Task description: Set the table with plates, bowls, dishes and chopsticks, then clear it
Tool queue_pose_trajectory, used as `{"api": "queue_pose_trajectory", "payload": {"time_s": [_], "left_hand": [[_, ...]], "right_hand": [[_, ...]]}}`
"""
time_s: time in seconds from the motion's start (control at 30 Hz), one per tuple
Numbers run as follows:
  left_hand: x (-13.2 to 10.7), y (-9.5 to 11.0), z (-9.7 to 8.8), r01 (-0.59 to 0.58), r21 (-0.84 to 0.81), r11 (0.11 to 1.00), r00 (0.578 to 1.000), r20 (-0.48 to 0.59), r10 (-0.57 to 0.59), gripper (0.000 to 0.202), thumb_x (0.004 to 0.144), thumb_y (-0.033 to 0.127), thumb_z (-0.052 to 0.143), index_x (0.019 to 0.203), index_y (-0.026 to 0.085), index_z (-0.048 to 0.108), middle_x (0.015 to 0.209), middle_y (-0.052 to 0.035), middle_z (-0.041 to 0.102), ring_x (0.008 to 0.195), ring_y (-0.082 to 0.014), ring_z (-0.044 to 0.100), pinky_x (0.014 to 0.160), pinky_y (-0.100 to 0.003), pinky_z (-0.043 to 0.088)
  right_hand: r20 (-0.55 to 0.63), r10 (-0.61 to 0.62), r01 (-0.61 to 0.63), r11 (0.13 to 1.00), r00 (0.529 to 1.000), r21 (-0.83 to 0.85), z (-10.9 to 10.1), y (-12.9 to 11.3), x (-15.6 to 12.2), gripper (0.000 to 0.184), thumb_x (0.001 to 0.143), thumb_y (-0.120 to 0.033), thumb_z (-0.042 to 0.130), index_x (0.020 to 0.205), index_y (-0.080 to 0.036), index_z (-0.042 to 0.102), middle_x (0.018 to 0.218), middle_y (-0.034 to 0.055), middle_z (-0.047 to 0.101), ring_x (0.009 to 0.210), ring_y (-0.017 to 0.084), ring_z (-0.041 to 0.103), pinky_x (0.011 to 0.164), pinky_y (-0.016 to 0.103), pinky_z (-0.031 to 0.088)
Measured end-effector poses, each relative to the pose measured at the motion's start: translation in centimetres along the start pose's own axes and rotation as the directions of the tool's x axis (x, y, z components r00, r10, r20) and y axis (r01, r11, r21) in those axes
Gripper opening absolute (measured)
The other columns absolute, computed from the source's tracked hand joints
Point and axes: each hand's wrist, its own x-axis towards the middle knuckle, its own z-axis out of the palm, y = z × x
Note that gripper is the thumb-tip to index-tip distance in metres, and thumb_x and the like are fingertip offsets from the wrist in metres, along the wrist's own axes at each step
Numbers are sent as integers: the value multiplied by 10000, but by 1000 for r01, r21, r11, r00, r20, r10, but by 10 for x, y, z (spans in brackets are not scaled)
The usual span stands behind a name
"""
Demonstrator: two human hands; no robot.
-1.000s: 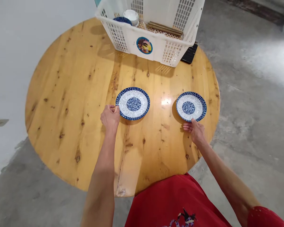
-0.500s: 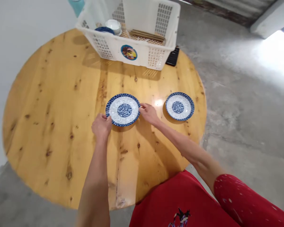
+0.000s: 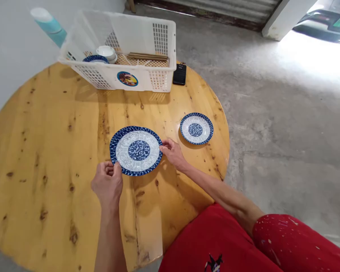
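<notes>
A blue-and-white patterned plate [image 3: 124, 149] is held by its rim between my two hands, above the wooden table [image 3: 59, 158]. My left hand [image 3: 109, 181] is closed on its lower left edge, thumb on top. On the plate's right edge, my right hand [image 3: 172, 153] pinches the rim between thumb and fingers. A second blue-and-white plate [image 3: 195, 129] lies on the table to the right, apart from both hands.
A white plastic basket [image 3: 141, 77] at the back holds white bowls [image 3: 106, 53], a blue-rimmed plate [image 3: 95, 59] and several wooden chopsticks [image 3: 147, 56]. Beside it lies a black phone [image 3: 179, 74]. A light-blue cylindrical container [image 3: 52, 28] stands behind the basket.
The plate in my hands has come up off the table, closer to the camera, both hands still on its rim. My view has also shifted, so the basket and second plate appear further left.
</notes>
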Motion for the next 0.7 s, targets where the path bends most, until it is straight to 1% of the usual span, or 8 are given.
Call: {"api": "queue_pose_trajectory", "payload": {"time_s": [0.1, 0.2, 0.3, 0.4, 0.47, 0.53, 0.6, 0.7], "left_hand": [[-41, 1, 1, -29, 16, 999, 999, 40, 29, 188, 836, 412, 575, 836, 225, 553, 698, 29, 608, 640, -170, 600, 672, -292, 467], [-84, -9, 7, 17, 33, 999, 990, 138, -22, 203, 841, 437, 565, 846, 234, 557, 723, 20, 620, 661, -174, 608, 669, -289, 464], [-122, -28, 15, 101, 12, 995, 970, 220, -101, 230, 836, 472, 566, 874, 245, 560, 731, 16, 628, 670, -174, 615, 666, -283, 471], [-152, -48, 19, 181, -11, 983, 947, 270, -171, 246, 842, 492, 551, 882, 249, 561, 728, 11, 628, 666, -175, 616, 661, -277, 477], [-166, -58, 18, 211, -2, 977, 937, 283, -202, 242, 850, 489, 540, 868, 248, 553, 724, 10, 628, 659, -172, 616, 661, -273, 472], [-174, -65, 15, 230, 16, 973, 935, 274, -225, 235, 857, 481, 534, 861, 246, 544, 725, 12, 630, 659, -168, 617, 665, -267, 466], [-176, -71, 13, 234, 30, 972, 940, 249, -234, 232, 865, 476, 529, 871, 244, 542, 732, 14, 632, 668, -164, 620, 674, -264, 464], [-173, -77, 13, 199, 55, 979, 953, 222, -206, 228, 872, 467, 522, 874, 240, 540, 712, 22, 620, 645, -159, 605, 677, -264, 458]], "right_hand": [[16, 35, -34, 998, 999, -53, -31, 7, -37, 240, 793, -357, 604, 960, -186, 629, 824, -3, 635, 729, 149, 570, 683, 269, 473], [19, 3, 0, 982, 1000, -188, -57, 21, -78, 198, 795, -306, 564, 919, -185, 660, 762, -16, 592, 686, 142, 522, 667, 268, 428], [19, 15, -9, 961, 1000, -275, -73, 39, -118, 165, 803, -279, 529, 816, -191, 668, 719, -16, 554, 670, 145, 501, 646, 268, 393], [22, 41, -33, 958, 999, -286, -79, 54, -147, 182, 810, -290, 531, 825, -193, 685, 717, -10, 556, 681, 155, 519, 651, 272, 388], [36, 52, -40, 956, 998, -290, -78, 63, -158, 200, 814, -297, 541, 872, -193, 701, 728, -5, 569, 690, 162, 526, 664, 277, 393], [51, 62, -44, 953, 997, -300, -74, 69, -163, 216, 819, -300, 547, 913, -192, 709, 744, 1, 582, 694, 164, 526, 675, 281, 399], [78, 65, -38, 951, 995, -308, -69, 71, -162, 225, 822, -302, 549, 928, -190, 713, 744, 2, 579, 692, 164, 523, 674, 280, 400], [105, 47, -10, 946, 993, -324, -62, 71, -157, 225, 825, -293, 539, 922, -189, 713, 733, 0, 567, 682, 158, 513, 663, 275, 395]]}}
